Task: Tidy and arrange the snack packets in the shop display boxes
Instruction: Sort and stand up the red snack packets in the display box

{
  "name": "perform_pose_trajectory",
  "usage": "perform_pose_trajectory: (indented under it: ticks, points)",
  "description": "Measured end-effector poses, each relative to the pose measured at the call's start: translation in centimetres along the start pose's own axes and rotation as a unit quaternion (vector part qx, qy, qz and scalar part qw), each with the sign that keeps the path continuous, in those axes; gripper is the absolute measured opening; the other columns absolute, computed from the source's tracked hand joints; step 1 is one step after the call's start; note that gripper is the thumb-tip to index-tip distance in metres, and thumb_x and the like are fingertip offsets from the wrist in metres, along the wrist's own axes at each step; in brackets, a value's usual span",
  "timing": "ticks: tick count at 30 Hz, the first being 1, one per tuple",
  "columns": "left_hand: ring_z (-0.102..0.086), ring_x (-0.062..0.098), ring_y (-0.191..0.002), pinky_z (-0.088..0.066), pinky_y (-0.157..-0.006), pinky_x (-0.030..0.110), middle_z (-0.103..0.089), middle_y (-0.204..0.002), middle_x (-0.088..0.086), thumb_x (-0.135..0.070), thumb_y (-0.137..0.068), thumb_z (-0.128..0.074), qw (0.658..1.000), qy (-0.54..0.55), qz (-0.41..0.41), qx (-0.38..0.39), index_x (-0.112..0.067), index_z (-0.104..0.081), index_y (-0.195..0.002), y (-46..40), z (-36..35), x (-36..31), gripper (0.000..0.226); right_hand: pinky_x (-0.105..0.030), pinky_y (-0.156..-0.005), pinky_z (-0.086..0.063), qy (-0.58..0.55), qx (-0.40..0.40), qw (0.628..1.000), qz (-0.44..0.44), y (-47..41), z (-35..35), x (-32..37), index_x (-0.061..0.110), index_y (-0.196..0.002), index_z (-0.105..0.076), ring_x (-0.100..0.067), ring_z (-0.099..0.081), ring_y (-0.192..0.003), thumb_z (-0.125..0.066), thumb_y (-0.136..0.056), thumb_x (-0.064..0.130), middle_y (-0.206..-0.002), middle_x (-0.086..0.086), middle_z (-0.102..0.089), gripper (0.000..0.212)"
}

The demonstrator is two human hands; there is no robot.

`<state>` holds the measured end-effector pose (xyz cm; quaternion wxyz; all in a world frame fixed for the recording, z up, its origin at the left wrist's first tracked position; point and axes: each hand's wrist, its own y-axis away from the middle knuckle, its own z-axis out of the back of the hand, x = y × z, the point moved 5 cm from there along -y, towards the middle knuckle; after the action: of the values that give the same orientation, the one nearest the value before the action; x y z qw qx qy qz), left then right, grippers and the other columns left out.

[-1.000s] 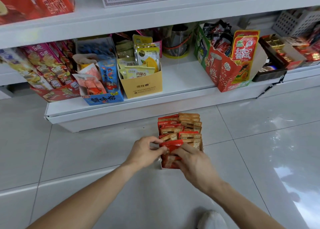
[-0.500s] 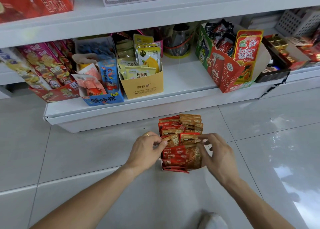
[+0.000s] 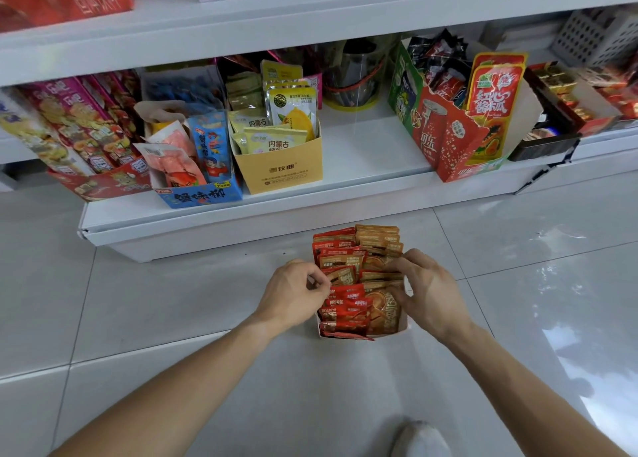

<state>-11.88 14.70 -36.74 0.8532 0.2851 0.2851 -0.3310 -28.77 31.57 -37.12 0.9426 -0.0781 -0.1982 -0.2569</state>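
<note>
A small white display box (image 3: 404,328) stands on the pale tiled floor (image 3: 172,301), just in front of the bottom shelf (image 3: 362,152) of a white shop rack. It is packed with snack packets standing in two rows: red packets (image 3: 345,310) on the left side and tan packets (image 3: 381,310) on the right, with more of both behind them toward the shelf. The left hand (image 3: 293,296) sits at the box's left edge, its fingers curled tight with the tips against the red packets; whether they pinch a packet or only press on it cannot be told. The right hand (image 3: 429,289) is at the box's right edge, its fingers bent and spread over the tops of the tan packets, the thumb low against the front tan packet. Both forearms reach in from the bottom of the view, and the toe of a white shoe (image 3: 419,439) shows at the lower edge. On the shelf behind, a yellow box (image 3: 286,173) holds pale yellow pouches, a blue box (image 3: 203,194) just left of it holds pink and blue packets, and a red tray (image 3: 100,183) further left holds long pink cartons. To the right, well apart from the yellow box, a red and green box (image 3: 452,145) stands at an angle with a red pouch (image 3: 493,90) upright in it. A dark tray (image 3: 542,145) lies beside that.
</note>
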Motion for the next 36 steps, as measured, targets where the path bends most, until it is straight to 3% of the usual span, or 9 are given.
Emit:
perform_pose_trajectory:
  ticks: [6,10,16,19,23,26,29,32,36]
  points:
    - [-0.067,0.002,-0.089,-0.059,-0.081,0.026,-0.073,-0.095,-0.016,-0.031,-0.091,-0.067,0.999,0.018,0.029,0.006,-0.027,-0.076,-0.09,-0.1,-0.2,0.0,0.01,-0.034,-0.058,-0.056,0.058,-0.039,0.997,0.029,1.5,0.4,1.1,0.021,-0.102,-0.071,-0.021,-0.064,-0.087,-0.079,-0.08,0.027,-0.101,0.006,-0.066,0.024]
    - [-0.067,0.003,-0.092,-0.057,-0.08,0.022,-0.074,-0.104,-0.013,-0.029,-0.096,-0.064,0.999,0.027,0.032,-0.003,-0.024,-0.078,-0.101,0.0,-0.4,-0.2,0.015,-0.028,-0.063,-0.047,0.035,0.029,0.999,0.014,1.4,-0.5,1.3,0.024,-0.102,-0.057,-0.018,-0.058,-0.088,-0.077,-0.08,0.029,-0.095,0.01,-0.067,0.03]
    - [-0.065,-0.001,-0.09,-0.052,-0.077,0.014,-0.072,-0.097,-0.018,-0.022,-0.086,-0.077,0.989,0.092,-0.024,-0.116,-0.031,-0.075,-0.094,0.9,2.0,-2.2,0.012,-0.027,-0.069,-0.049,-0.061,0.014,0.998,-0.01,-0.1,0.7,0.6,0.02,-0.107,-0.066,-0.013,-0.061,-0.081,-0.067,-0.09,0.013,-0.097,0.007,-0.07,0.018]
    - [-0.069,0.006,-0.089,-0.056,-0.073,0.017,-0.071,-0.096,-0.01,-0.011,-0.086,-0.077,0.959,0.229,-0.02,-0.166,-0.028,-0.068,-0.097,0.8,4.0,-2.7,0.023,-0.028,-0.067,-0.053,-0.091,-0.013,0.995,-0.03,-0.2,1.4,-0.2,0.02,-0.107,-0.071,-0.008,-0.061,-0.074,-0.067,-0.089,0.01,-0.097,0.009,-0.066,0.021]
    - [-0.072,0.022,-0.099,-0.062,-0.081,0.039,-0.071,-0.109,0.007,0.001,-0.09,-0.069,0.908,0.4,0.027,-0.121,-0.023,-0.068,-0.117,0.7,5.1,-2.7,0.036,-0.021,-0.065,-0.043,-0.054,0.035,0.998,-0.014,0.2,1.1,0.4,0.019,-0.104,-0.072,-0.015,-0.063,-0.08,-0.07,-0.085,0.016,-0.097,0.007,-0.06,0.019]
    - [-0.072,0.022,-0.104,-0.061,-0.084,0.036,-0.077,-0.106,0.005,0.005,-0.092,-0.063,0.879,0.469,0.061,-0.069,-0.014,-0.071,-0.114,1.3,4.7,-3.1,0.031,-0.025,-0.067,-0.043,-0.045,0.038,0.998,0.006,0.2,1.8,1.3,0.017,-0.095,-0.07,-0.021,-0.063,-0.087,-0.071,-0.085,0.013,-0.094,0.007,-0.062,0.011]
    - [-0.072,0.021,-0.105,-0.061,-0.081,0.032,-0.077,-0.108,0.007,0.008,-0.092,-0.059,0.836,0.536,0.108,-0.045,-0.011,-0.07,-0.114,1.6,4.0,-3.2,0.031,-0.013,-0.058,-0.035,-0.094,-0.058,0.99,-0.089,0.9,6.1,1.0,0.025,-0.081,-0.058,-0.004,-0.059,-0.071,-0.069,-0.089,0.015,-0.069,0.018,-0.056,0.017]
    - [-0.072,0.025,-0.104,-0.061,-0.079,0.034,-0.073,-0.115,0.013,0.015,-0.087,-0.059,0.79,0.596,0.139,-0.044,-0.007,-0.062,-0.118,1.7,3.3,-3.3,0.038,-0.02,-0.061,-0.044,-0.312,-0.147,0.914,-0.214,2.5,9.5,0.3,0.023,-0.079,-0.063,-0.007,-0.059,-0.064,-0.069,-0.091,0.013,-0.066,0.01,-0.066,0.017]
    - [-0.074,0.029,-0.098,-0.061,-0.074,0.034,-0.075,-0.108,0.017,0.018,-0.083,-0.062,0.764,0.62,0.174,-0.033,-0.004,-0.057,-0.12,1.8,1.9,-4.0,0.043,-0.035,-0.079,-0.054,-0.61,-0.162,0.708,-0.316,3.4,9.1,1.5,0.005,-0.095,-0.073,-0.019,-0.071,-0.08,-0.061,-0.089,-0.003,-0.092,-0.008,-0.077,0.016]
